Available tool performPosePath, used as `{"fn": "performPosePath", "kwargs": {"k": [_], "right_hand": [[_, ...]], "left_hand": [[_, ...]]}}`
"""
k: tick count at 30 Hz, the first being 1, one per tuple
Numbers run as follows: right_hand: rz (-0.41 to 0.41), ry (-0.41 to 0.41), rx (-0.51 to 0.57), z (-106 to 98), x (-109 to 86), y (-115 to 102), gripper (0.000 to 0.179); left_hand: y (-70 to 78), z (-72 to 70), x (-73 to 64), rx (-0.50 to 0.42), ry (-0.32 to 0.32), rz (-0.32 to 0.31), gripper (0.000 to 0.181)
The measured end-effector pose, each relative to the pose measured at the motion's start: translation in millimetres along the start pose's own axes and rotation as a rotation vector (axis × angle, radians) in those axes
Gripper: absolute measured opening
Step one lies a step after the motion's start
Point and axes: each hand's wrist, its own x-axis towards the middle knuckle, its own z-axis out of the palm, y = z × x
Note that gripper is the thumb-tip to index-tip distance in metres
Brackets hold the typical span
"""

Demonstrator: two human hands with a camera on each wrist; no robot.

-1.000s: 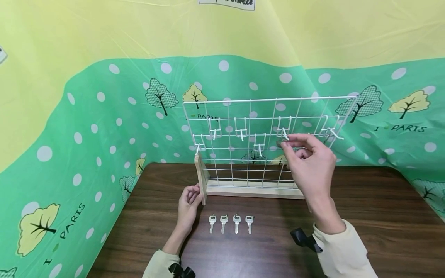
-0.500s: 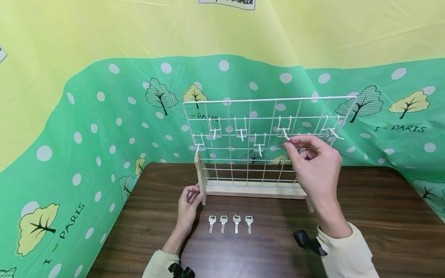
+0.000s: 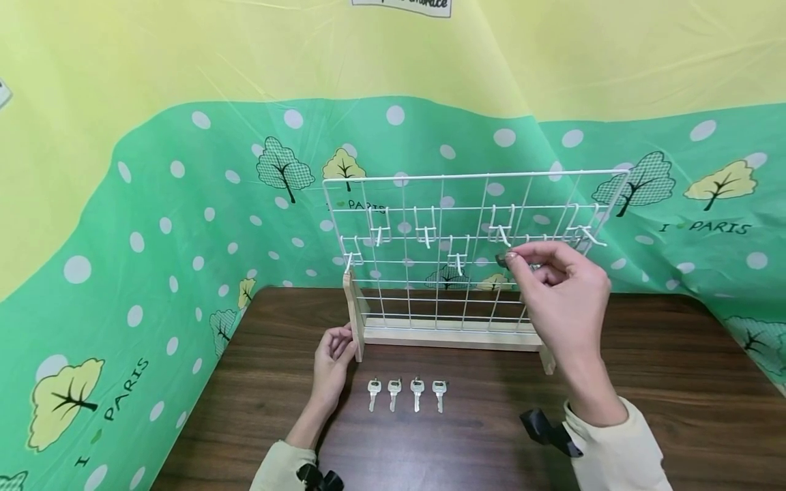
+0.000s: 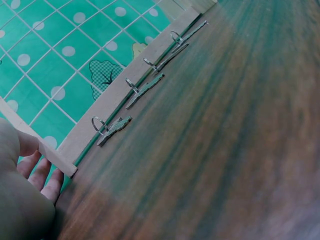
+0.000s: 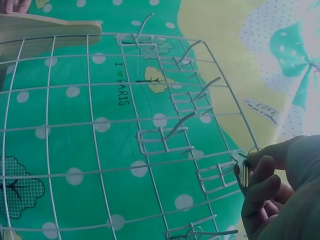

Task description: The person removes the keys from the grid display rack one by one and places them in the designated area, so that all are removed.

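Observation:
My right hand (image 3: 568,293) pinches a small key (image 5: 242,170) by its ring between thumb and fingertips. In the head view the key is just below the tip of a white hook (image 3: 502,233) on the wire grid rack (image 3: 424,179); whether they touch I cannot tell. My left hand (image 3: 333,361) holds the rack's left wooden leg (image 4: 57,160), with the thumb on one side and the other fingers behind it. Several silver keys (image 3: 395,395), each with a ring, lie in a row on the table before the rack.
Other white hooks (image 3: 426,236) hang on the grid in two rows. A wooden base bar (image 3: 451,339) joins the rack's legs. The dark wood table (image 3: 669,368) stretches out on both sides, and a patterned green and yellow cloth (image 3: 184,157) rises behind.
My right hand has drifted slightly right and down, and the key with it, away from the hook's tip. The left hand and the row of keys stay in place.

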Motion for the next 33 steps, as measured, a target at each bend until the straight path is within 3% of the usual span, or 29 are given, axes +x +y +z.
{"fn": "performPosePath", "kwargs": {"k": [11, 23, 29, 33], "right_hand": [[0.084, -0.069, 0.09, -1.0, -11.9, 9.9, 0.005], [0.122, -0.233, 0.012, -6.5, -28.1, 25.0, 0.008], [0.115, -0.275, -0.045, -8.4, -34.1, 28.1, 0.008], [0.142, -0.302, -0.051, -9.5, -36.6, 30.7, 0.008]], "left_hand": [[1.9, -0.8, -0.3, 0.004, -0.003, 0.017, 0.011], [2.8, 0.1, -1.6, 0.003, 0.004, 0.011, 0.011], [0.4, 0.7, -1.1, -0.001, 0.003, 0.031, 0.012], [1.0, 0.9, -0.9, -0.006, 0.002, 0.01, 0.013]]}}
